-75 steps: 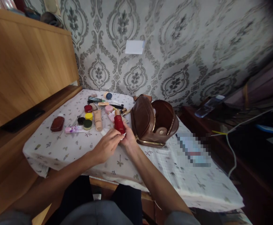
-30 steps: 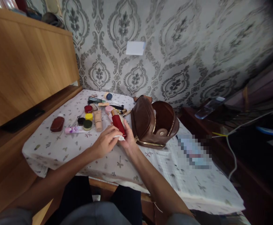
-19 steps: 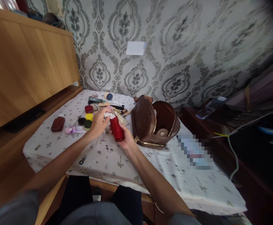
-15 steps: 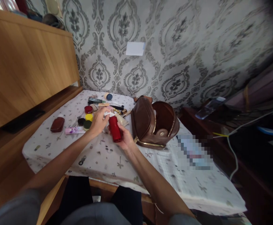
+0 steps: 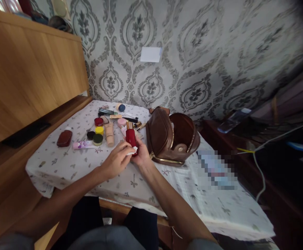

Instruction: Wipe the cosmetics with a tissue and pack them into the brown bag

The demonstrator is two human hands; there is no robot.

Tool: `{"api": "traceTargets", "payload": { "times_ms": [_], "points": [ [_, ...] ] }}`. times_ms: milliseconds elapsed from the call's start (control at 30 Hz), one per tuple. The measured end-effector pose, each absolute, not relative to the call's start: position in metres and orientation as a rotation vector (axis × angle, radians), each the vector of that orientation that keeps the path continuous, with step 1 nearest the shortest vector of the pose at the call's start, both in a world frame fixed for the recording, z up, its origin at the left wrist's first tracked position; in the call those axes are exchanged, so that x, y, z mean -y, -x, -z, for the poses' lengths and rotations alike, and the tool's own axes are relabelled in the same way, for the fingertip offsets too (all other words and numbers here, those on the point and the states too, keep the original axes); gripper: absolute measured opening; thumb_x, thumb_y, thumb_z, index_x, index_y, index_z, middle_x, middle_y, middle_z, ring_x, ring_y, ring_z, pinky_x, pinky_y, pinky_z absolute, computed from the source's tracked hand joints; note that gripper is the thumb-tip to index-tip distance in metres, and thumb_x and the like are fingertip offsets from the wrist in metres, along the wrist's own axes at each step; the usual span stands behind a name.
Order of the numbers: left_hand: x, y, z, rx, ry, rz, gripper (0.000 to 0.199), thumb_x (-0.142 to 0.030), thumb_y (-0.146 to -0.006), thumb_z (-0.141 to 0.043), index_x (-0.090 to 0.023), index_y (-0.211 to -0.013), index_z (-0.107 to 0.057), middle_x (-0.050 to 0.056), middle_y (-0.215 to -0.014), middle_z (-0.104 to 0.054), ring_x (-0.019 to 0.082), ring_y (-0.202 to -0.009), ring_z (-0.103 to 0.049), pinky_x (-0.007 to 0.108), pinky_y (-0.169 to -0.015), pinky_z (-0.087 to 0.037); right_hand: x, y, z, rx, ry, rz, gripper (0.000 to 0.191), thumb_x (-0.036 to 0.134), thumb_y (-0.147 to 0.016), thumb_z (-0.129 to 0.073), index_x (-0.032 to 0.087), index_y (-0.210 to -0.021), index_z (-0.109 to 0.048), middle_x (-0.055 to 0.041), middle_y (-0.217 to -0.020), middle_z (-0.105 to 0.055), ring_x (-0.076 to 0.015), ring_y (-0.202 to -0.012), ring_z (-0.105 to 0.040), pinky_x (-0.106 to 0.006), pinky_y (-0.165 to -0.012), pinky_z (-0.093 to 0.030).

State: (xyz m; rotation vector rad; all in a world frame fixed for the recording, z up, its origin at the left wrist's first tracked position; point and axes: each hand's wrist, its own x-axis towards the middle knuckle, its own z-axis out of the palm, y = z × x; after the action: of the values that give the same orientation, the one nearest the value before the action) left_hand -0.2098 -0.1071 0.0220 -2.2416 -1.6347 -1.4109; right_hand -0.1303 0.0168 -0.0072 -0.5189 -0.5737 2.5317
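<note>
Print on the beige tube (image 5: 110, 135) is illegible at this size. The right hand (image 5: 142, 154) grips the bottle (image 5: 131, 136) over the cloth (image 5: 89, 173), left of the bag (image 5: 158, 133); the left hand (image 5: 117, 160), fingers curled, pinches tissue (image 5: 133, 150) against its lower end.

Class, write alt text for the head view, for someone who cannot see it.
Right hand holds a red bottle; left hand holds white tissue against its lower end, over a patterned tablecloth bearing cosmetics and an open brown zip bag.
</note>
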Motion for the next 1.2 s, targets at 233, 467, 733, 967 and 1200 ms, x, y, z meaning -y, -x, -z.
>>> {"api": "traceTargets", "payload": {
  "times_ms": [233,467,733,967,1200],
  "points": [
    [0.107,0.209,-0.021,1.650,2.228,1.487,0.022,-0.014,-0.096,-0.047,-0.023,-0.103,-0.065,0.006,-0.100,-0.063,0.021,-0.095,-0.063,0.035,-0.085,-0.056,-0.012,0.129,0.007,0.518,0.508,-2.529,0.020,0.034,-0.088,-0.067,0.015,-0.081,-0.068,-0.0023,-0.067,-0.073,-0.0128,-0.055,-0.065,-0.021,-0.056,-0.057],
    [0.066,0.250,-0.025,1.897,1.945,1.478,0.019,-0.011,-0.089,-0.052,-0.021,-0.096,-0.067,0.004,-0.097,-0.065,0.021,-0.097,-0.062,0.036,-0.089,-0.052,-0.009,0.132,0.009,0.481,0.537,-2.425,0.014,0.017,-0.088,-0.063,0.016,-0.101,-0.068,-0.0017,-0.078,-0.076,-0.0138,-0.061,-0.069,-0.023,-0.060,-0.059],
    [0.045,0.269,-0.027,1.931,1.824,1.518,0.017,-0.010,-0.086,-0.056,-0.020,-0.094,-0.067,0.004,-0.098,-0.067,0.021,-0.099,-0.063,0.034,-0.089,-0.050,-0.011,0.133,0.012,0.541,0.564,-2.418,0.013,0.018,-0.088,-0.064,0.015,-0.099,-0.069,-0.0034,-0.079,-0.077,-0.0142,-0.064,-0.070,-0.023,-0.063,-0.060],
    [0.082,0.232,-0.012,1.831,2.089,1.506,0.022,-0.008,-0.091,-0.051,-0.020,-0.101,-0.067,0.005,-0.097,-0.062,0.019,-0.094,-0.062,0.033,-0.084,-0.053,-0.017,0.136,0.014,0.489,0.601,-2.406,0.013,0.019,-0.090,-0.059,0.017,-0.097,-0.069,0.0010,-0.069,-0.074,-0.0138,-0.057,-0.067,-0.025,-0.060,-0.059],
    [0.114,0.207,-0.011,1.633,2.248,1.474,0.024,-0.013,-0.098,-0.045,-0.021,-0.106,-0.066,0.008,-0.102,-0.062,0.021,-0.097,-0.062,0.037,-0.087,-0.054,-0.021,0.131,0.017,0.578,0.565,-2.552,0.025,0.035,-0.092,-0.057,0.015,-0.084,-0.068,-0.0058,-0.070,-0.074,-0.0170,-0.062,-0.069,-0.026,-0.059,-0.060]
  ]
}}
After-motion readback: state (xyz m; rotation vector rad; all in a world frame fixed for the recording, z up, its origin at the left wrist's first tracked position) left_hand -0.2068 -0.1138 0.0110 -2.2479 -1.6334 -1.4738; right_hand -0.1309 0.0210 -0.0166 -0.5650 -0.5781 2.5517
